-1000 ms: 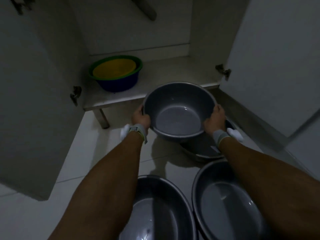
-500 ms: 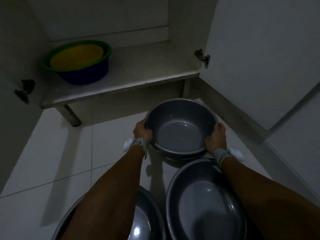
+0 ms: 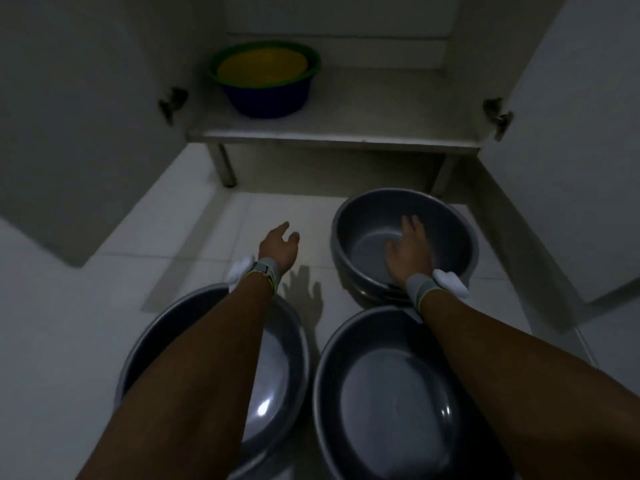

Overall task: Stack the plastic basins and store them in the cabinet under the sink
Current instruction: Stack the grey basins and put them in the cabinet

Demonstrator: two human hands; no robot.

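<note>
At the far left of the open cabinet, a coloured stack of basins already sits on the shelf. On the floor, a wide grey basin lies near left under the forearm, and the left hand hovers open, holding nothing. The right hand, fingers spread, reaches into the deep grey basin — apparently nested on another. Near right lies a second wide basin. Stacking seems midway — next likely calls for gripping a rim. All are smooth, glossy plastic.

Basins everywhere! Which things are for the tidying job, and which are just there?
For the job: small grey basin, left grey basin, right grey basin, cabinet shelf, coloured stack.
Just there: cabinet doors, floor tiles, hinges.
</note>
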